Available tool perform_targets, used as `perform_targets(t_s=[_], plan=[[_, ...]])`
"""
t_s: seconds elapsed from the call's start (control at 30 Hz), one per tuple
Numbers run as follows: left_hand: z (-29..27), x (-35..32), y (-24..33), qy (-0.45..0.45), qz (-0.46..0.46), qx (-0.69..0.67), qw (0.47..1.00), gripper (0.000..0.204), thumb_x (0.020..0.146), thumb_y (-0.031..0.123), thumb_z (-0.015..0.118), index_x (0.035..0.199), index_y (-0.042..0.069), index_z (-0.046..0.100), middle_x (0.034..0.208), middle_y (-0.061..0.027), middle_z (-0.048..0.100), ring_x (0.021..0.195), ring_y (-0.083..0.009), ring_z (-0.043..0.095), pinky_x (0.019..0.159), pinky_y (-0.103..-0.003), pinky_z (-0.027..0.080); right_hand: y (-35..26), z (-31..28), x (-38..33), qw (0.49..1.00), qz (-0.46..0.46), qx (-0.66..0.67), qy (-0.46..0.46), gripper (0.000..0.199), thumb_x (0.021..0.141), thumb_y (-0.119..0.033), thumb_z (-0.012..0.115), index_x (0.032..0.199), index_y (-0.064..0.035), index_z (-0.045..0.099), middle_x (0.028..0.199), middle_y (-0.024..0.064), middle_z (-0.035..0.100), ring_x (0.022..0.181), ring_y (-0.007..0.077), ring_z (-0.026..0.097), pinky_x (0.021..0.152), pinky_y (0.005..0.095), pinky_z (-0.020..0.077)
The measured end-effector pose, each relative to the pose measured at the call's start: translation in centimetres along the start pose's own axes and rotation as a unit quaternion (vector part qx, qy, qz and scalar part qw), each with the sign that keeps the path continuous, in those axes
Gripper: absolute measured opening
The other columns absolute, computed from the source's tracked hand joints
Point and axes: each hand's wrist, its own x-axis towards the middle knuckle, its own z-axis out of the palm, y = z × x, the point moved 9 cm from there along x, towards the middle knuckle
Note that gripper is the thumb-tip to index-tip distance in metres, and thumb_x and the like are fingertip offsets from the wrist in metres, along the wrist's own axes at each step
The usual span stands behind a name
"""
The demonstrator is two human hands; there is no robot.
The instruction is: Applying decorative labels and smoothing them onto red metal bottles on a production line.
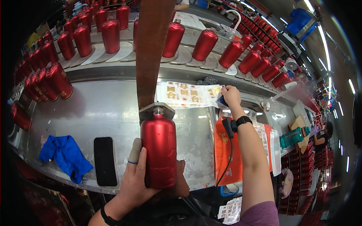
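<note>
A glossy red bottle (158, 154) with a clear glass neck stands in front of me, its neck at a grey metal bracket (156, 109). My left hand (137, 169) is wrapped round its lower left side; one finger wears a pale cover and a blue band. Up to the right, my right hand (231, 95) is closed at the right end of a white sheet of gold decals (184, 95). A small dark blue flat piece (222, 101) shows under its fingers; its kind is unclear. Whether the fingers also pinch a decal, I cannot make out.
A brown post (152, 49) rises behind the bracket. On the metal table lie a blue cloth (66, 156) and a black phone (105, 161). An orange bag (228, 150) and a teal drinking bottle (294, 137) are at right. Several red bottles (205, 44) line a conveyor (184, 54) beyond.
</note>
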Motion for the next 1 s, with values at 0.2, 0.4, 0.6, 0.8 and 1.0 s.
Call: perform_targets(t_s=[0.2,0.4,0.6,0.8,1.0], plan=[[-0.2,-0.4,0.8,0.004,-0.007,0.008,1.0,0.125,0.065,0.03,0.092,0.155,0.001,0.01,0.154,-0.0342,0.022,0.138,-0.0506,0.035,0.11,-0.051,0.038,-1.9,-2.7,-2.5,0.996,-0.033,-0.042,0.066,0.026,0.093,-0.032,0.055,0.1,-0.0155,0.074,0.098,0.014,0.073,0.094,0.0356,0.07,0.082,0.0472,0.054],[-0.1,-0.5,1.3,0.005,-0.015,0.009,1.0,0.124,0.066,0.028,0.092,0.156,0.001,0.01,0.154,-0.0321,0.025,0.135,-0.0492,0.039,0.109,-0.05,0.039,0.2,-2.4,-1.7,0.996,-0.04,-0.03,0.073,0.025,0.092,-0.031,0.059,0.098,-0.0134,0.075,0.088,0.0185,0.072,0.085,0.0353,0.07,0.076,0.0437,0.0539],[-0.1,-0.7,1.8,0.014,-0.012,0.009,1.0,0.123,0.067,0.027,0.091,0.156,0.001,0.011,0.154,-0.0303,0.027,0.134,-0.0481,0.04,0.109,-0.05,0.039,7.2,2.7,1.8,0.982,0.077,0.17,-0.025,0.032,0.084,-0.034,0.066,0.1,-0.0085,0.077,0.099,0.019,0.073,0.094,0.0365,0.07,0.081,0.0438,0.0534],[-0.6,-2.2,-0.5,-0.014,-0.1,-0.056,0.993,0.125,0.066,0.026,0.091,0.156,0.001,0.009,0.148,-0.0294,0.037,0.13,-0.0451,0.046,0.106,-0.048,0.042,10.2,1.7,0.4,0.993,0.037,-0.108,0.01,0.03,0.08,-0.032,0.068,0.087,-0.0047,0.076,0.091,0.0201,0.073,0.085,0.0375,0.071,0.077,0.0455,0.0544],[-1.7,-3.5,-1.9,0.006,-0.056,-0.091,0.994,0.122,0.071,0.036,0.087,0.153,-0.008,0.008,0.124,-0.0303,0.054,0.106,-0.0442,0.06,0.088,-0.047,0.051,3.6,-5.1,-6.2,0.992,-0.089,-0.086,0.009,0.028,0.082,-0.027,0.066,0.094,-0.0038,0.076,0.088,0.0193,0.072,0.083,0.0331,0.071,0.074,0.0421,0.055]])
